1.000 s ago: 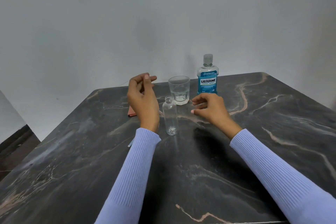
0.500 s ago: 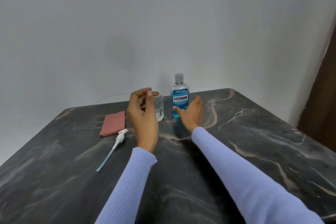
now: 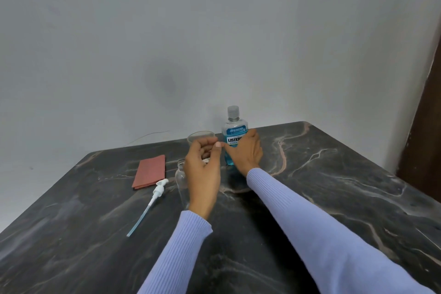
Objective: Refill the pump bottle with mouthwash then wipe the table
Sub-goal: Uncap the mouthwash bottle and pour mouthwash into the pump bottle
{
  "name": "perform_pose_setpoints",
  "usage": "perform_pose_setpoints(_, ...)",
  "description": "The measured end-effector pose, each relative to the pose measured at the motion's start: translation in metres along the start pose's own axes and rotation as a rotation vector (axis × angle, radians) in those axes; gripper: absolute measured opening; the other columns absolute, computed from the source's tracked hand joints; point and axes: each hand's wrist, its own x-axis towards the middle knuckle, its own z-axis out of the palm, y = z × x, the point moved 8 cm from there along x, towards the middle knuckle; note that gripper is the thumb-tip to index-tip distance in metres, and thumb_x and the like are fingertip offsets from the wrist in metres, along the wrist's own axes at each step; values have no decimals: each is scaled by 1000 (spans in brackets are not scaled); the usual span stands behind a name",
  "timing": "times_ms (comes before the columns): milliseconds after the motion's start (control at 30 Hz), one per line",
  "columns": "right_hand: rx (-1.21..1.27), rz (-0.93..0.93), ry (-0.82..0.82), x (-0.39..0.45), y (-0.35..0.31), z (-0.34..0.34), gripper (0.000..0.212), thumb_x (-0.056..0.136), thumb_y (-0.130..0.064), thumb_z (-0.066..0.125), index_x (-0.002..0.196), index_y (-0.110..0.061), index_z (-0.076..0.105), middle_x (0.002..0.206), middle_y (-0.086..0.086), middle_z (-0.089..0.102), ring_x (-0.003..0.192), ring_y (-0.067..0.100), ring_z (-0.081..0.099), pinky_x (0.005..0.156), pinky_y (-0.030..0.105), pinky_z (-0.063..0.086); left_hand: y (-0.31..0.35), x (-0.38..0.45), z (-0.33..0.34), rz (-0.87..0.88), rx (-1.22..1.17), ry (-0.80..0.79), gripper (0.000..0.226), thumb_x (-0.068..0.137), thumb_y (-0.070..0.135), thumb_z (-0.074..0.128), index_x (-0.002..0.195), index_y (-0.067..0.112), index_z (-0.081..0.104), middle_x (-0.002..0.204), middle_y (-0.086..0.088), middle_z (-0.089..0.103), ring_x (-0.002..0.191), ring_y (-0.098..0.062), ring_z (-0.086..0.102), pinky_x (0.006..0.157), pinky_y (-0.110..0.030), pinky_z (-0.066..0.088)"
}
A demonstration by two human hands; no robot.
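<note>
Mouthwash bottle [image 3: 233, 136], capped, blue-filled, stood near the far edge of the tabletop [image 3: 334, 186]; right hand [image 3: 245, 153] wrapped round its lower body. Pump bottle [image 3: 180, 179], empty and uncapped, stood upright just nearer, partly hidden by the left hand [image 3: 202, 169], raised with fingers loosely curled, holding nothing discernible. Pump head [image 3: 158, 190] with tube lay toward the left edge beside a folded red cloth [image 3: 150, 174]; glass [image 3: 199, 137] behind. Step judged: fetching the mouthwash; the next move called for uncapping, then a steady pour into the narrow neck.
</note>
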Motion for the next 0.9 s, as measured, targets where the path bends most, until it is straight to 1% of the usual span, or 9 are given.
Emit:
perform_pose_setpoints(200,58,-115,-92,-44,6,-32,70,65,-50,77,110,-14,37,110,5,52,103,23,55,86,41,51,-10,3,-11,-70,173,-31,9,89,27,62,96,26,66,99,6,71,97,-13,65,90,-42,53)
perform_pose_setpoints(300,96,-124,-126,-64,8,-46,73,60,-53,79,107,-17,37,109,2,54,102,20,56,84,41,53,0,3,-11,-16,229,-28,17,89,24,62,105,20,65,104,5,69,99,-10,64,92,-38,52)
perform_pose_setpoints(433,141,-141,-155,-77,8,-51,75,57,-56,79,107,-19,37,110,-1,55,99,15,57,81,35,54,11,6,-3,57,285,-40,31,90,14,61,121,16,58,116,3,65,100,-6,61,72,-8,51)
perform_pose_setpoints(500,157,-138,-146,-79,9,-54,74,57,-56,80,106,-20,38,110,-1,56,97,15,58,79,34,55,18,8,8,95,321,-93,40,89,13,62,129,17,54,126,1,61,110,-8,59,80,-10,49)
perform_pose_setpoints(600,156,-151,-126,-80,10,-59,73,55,-57,80,104,-20,40,107,-2,57,95,13,58,75,30,54,25,11,23,141,393,-188,51,89,18,64,136,23,47,141,2,51,127,-13,48,96,-26,44)
perform_pose_setpoints(667,150,-170,-113,-79,10,-62,72,54,-57,81,102,-20,42,104,-3,56,92,11,58,72,27,54,25,15,32,153,440,-263,50,89,23,63,136,27,48,142,4,50,129,-12,46,92,-16,42)
perform_pose_setpoints(733,157,-181,-120,-78,10,-62,72,53,-58,81,100,-21,42,102,-4,56,90,9,58,70,25,54,24,19,39,164,464,-302,44,89,24,63,131,27,54,137,5,55,122,-8,51,82,-9,40)
perform_pose_setpoints(833,198,-158,-172,-76,11,-60,70,50,-59,82,97,-23,45,96,-8,58,86,7,59,66,21,52,28,26,37,204,474,-278,36,87,22,66,123,23,62,123,3,65,93,6,56,76,-6,42)
perform_pose_setpoints(900,250,-120,-214,-71,13,-60,64,49,-56,84,92,-23,50,89,-11,61,81,5,60,62,19,50,30,31,34,216,479,-273,33,84,21,70,117,22,66,114,2,70,86,5,58,72,-5,43)
